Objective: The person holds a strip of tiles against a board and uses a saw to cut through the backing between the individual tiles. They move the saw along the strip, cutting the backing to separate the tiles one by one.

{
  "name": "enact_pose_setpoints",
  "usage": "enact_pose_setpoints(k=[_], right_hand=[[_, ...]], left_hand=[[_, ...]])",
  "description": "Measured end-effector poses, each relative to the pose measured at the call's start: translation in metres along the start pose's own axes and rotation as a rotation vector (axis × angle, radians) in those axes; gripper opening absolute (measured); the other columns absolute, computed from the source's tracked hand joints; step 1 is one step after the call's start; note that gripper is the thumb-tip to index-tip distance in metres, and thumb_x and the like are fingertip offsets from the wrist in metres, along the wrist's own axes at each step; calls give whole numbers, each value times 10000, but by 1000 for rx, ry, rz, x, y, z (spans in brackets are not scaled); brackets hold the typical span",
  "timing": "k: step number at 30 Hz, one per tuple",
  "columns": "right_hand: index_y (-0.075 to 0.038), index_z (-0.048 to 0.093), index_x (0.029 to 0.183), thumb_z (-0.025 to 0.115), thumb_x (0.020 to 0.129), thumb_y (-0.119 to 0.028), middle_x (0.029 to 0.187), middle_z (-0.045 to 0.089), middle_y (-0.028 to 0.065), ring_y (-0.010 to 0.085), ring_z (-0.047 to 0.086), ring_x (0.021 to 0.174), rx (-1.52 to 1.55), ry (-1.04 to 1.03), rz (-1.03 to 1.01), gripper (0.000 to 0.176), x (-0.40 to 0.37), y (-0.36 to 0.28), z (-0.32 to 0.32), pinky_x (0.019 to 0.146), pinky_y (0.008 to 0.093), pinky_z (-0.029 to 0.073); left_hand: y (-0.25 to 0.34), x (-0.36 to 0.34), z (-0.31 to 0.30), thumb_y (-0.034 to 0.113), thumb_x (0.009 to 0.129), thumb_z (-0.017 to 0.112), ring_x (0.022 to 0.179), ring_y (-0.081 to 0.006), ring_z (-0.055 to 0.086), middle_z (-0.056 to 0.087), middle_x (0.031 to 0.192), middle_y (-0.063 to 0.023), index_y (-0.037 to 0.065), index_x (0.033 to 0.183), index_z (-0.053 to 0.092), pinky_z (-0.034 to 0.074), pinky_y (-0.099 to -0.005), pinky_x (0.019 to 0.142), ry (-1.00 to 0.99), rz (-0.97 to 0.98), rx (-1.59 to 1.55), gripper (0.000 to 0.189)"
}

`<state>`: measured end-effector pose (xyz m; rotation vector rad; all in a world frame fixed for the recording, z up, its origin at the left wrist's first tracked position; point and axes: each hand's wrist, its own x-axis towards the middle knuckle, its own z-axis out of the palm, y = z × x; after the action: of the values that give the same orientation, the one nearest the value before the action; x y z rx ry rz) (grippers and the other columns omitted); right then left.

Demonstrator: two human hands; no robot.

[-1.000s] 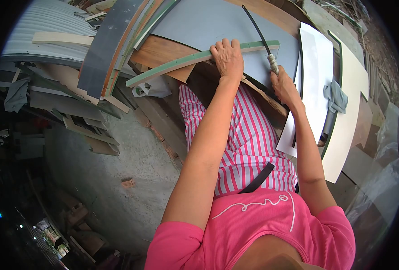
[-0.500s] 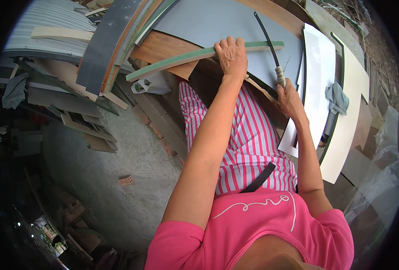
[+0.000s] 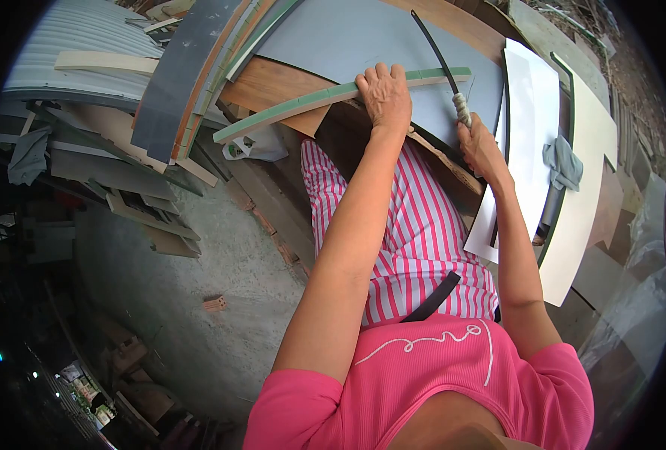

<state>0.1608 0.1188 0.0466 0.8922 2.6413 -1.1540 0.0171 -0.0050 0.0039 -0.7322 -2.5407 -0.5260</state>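
Note:
My left hand [image 3: 385, 97] is closed over a long strip [image 3: 288, 115] with a green top face and a pale side. Dark lines cross the green face at intervals. The strip appears curved and lies over the grey board [image 3: 348, 37] and a brown wooden panel [image 3: 273, 81]. In my right hand [image 3: 481, 146] is a long thin black blade [image 3: 436, 52] with a pale wrapped handle [image 3: 461, 109]. It slants up and left, and its lower part overlaps the strip's right end in this view.
White panels [image 3: 532, 112] lie at the right with a grey-blue cloth [image 3: 564, 163] on them. A dark slat stack [image 3: 179, 75] rises at the left. A plastic bag [image 3: 258, 144] sits below the strip. Further left are stacked boards [image 3: 104, 169] and a brick [image 3: 214, 303] on the concrete floor.
The blade and my right hand have shifted slightly up and left across the strip. My left hand keeps its hold, and the strip stays almost in place.

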Motion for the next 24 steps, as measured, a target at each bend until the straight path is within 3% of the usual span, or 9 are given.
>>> enact_pose_setpoints(k=[4,8,10,14,16,24], right_hand=[[30,447,1078,395,976,-262,770,612,306,441,625,662,-4,-8,25,314,-16,4,-2,608,505,474],[29,451,1084,394,974,-261,791,611,320,454,636,726,-94,50,-47,315,-26,20,4,672,518,472],[-7,492,1085,398,973,-255,712,577,190,272,557,536,-35,67,-3,288,-30,21,5,534,405,451],[-13,491,1095,397,972,-263,713,574,198,288,560,546,-31,65,-8,294,-30,20,4,550,416,457],[25,445,1089,394,973,-257,804,610,323,480,621,742,-69,17,-18,310,-32,16,-1,681,518,468],[21,450,1089,405,973,-266,798,613,315,480,620,753,-57,14,25,313,-41,21,0,685,516,463]], left_hand=[[-1,0,1,4,736,563,860,-301,509,545,859,-136,44,837,569,344,-429,820,16,-1,-3,109],[0,0,2,4,741,557,862,-304,510,547,864,-139,43,839,567,344,-429,822,30,1,-16,106],[0,-1,2,4,743,556,862,-304,510,547,865,-139,43,840,567,344,-429,823,27,0,-15,105],[-1,1,1,8,751,549,860,-299,510,546,862,-137,45,847,566,343,-427,823,20,-2,3,104],[0,-1,1,10,754,547,858,-298,510,545,860,-136,46,850,566,343,-426,823,18,-1,2,104],[-1,0,1,15,758,543,855,-296,510,543,857,-134,48,841,559,342,-423,819,22,5,-4,91]])
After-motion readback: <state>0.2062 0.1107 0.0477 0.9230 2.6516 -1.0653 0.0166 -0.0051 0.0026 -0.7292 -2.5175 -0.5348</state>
